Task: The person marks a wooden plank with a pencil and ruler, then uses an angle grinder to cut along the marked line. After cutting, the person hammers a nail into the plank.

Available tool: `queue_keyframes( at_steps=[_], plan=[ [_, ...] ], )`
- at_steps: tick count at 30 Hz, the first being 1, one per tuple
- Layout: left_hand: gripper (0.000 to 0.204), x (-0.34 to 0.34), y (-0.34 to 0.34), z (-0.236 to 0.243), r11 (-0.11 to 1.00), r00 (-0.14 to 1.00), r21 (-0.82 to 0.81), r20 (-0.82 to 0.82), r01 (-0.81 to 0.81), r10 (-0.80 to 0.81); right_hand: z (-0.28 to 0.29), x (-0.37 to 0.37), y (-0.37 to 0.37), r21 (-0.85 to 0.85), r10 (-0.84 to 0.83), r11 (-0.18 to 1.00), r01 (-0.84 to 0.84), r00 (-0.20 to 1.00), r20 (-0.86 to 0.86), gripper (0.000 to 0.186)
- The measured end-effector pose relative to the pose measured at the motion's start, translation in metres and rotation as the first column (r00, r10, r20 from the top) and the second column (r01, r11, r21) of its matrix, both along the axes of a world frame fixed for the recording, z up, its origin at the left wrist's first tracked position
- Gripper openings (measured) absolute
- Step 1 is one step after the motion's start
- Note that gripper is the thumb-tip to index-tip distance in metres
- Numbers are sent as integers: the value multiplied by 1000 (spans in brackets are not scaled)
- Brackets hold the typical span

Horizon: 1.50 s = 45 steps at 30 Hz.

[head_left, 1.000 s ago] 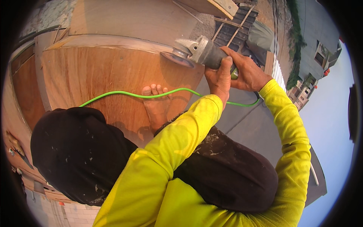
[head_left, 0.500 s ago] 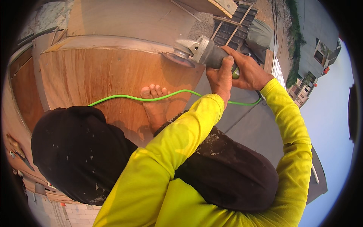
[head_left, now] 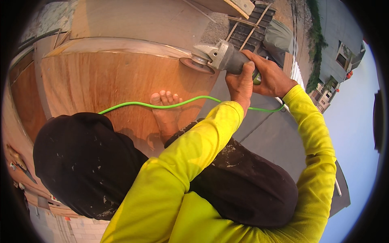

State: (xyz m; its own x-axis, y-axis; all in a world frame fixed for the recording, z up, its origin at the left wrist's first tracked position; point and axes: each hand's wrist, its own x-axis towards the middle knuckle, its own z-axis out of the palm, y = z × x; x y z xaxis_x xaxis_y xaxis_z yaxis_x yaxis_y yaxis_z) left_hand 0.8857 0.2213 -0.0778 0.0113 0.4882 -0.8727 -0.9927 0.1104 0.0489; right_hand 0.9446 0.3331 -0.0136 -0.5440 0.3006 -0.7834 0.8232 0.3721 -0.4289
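Note:
My left hand and my right hand are both closed on an angle grinder with a silver head and a dark grey body. Its disc lies at the light strip along the far edge of a plywood panel; whether they touch I cannot tell. A green cord runs from the tool's back end across the panel and past my bare foot, which rests on the wood.
A grey surface lies beside the panel. Beyond are a wooden board, dark sheets with slats, a grey-green covered bundle, and buildings at the right. More plywood and small tools lie at the far left.
Both hands and the grinder have shifted slightly to the right along the panel's edge over the last second. The cord has moved a little with them.

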Motion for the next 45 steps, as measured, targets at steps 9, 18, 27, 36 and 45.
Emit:
queue_keyframes(
  at_steps=[9,18,27,36,45],
  plan=[
    [63,-2,-5,3,996,996,-18,-24,87,-87,-1,12,-17,14,-89,996,90,994,-70,90],
    [65,-9,-2,3,1000,1000,10,-17,10,-10,-7,10,-11,48,-29,998,34,994,-103,92],
    [61,-4,-3,1,999,999,-15,-34,41,-42,-8,8,-8,16,-31,999,31,998,-46,92],
    [71,4,-7,-5,998,1000,65,1,18,-18,-5,9,-7,10,-36,999,36,998,-58,92],
    [68,10,-6,-5,997,998,40,5,60,-60,-4,14,-7,0,-42,999,42,997,-61,91]
  ],
)
